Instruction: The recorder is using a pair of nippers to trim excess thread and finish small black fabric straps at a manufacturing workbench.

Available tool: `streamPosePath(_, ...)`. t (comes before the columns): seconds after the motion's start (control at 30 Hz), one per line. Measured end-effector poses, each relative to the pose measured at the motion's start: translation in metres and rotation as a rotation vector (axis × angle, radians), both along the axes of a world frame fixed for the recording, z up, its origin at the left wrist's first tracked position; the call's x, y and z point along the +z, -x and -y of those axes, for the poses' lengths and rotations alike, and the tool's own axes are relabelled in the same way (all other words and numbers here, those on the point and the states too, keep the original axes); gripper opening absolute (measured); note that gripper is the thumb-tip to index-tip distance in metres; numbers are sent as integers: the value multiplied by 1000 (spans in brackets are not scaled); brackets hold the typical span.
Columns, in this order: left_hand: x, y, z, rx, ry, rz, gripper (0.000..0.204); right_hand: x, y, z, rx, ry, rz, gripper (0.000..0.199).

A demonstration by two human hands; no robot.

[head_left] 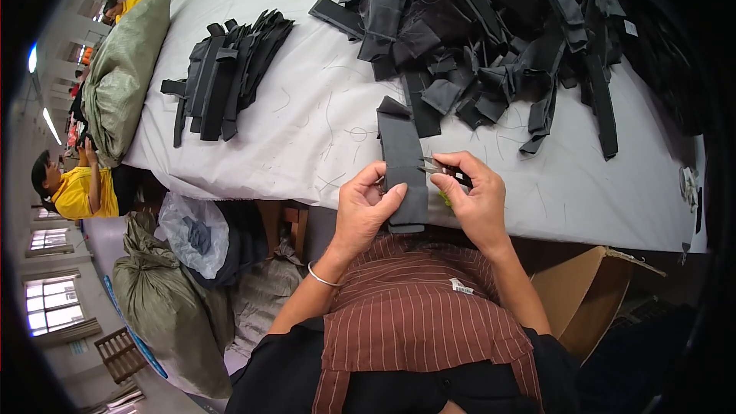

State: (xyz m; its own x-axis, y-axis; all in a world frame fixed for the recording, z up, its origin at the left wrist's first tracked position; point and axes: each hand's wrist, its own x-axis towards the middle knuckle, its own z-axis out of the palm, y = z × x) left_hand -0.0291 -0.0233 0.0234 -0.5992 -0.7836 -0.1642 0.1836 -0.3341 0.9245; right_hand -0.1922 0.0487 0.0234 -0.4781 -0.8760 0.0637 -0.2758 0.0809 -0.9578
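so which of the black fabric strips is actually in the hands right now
The single black strip at the table's near edge, pinched by the left hand while the right hand holds small snips against it. The neat stack and loose heap lie untouched.

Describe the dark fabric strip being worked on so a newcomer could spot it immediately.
On the white-covered table, go to the near edge at the middle. There the left hand pinches a dark grey strip while the right hand holds small snips against it. Unlike the piled strips, it is alone, held lengthwise.

**Cloth, metal and card at the table edge**

Between the left hand and right hand, a matt black cloth strip is hanging limp. Shiny metal snips are glinting beside it, over smooth grey tablecloth; dull brown cardboard box is sitting lower right.
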Motion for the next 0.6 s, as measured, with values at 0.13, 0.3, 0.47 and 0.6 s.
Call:
streamPosePath(0.13,2,1,0,1,-12,-2,19,1,1,1,-7,97,-269,20)
streamPosePath(0.3,-1,1,0,-11,60,9,17,-2,6,1,-8,128,-307,18)
streamPosePath(0.47,-3,-1,1,-29,218,81,17,7,-1,6,77,170,-239,15)
streamPosePath(0.6,-2,-2,1,-72,225,124,19,6,3,7,134,162,-292,17)
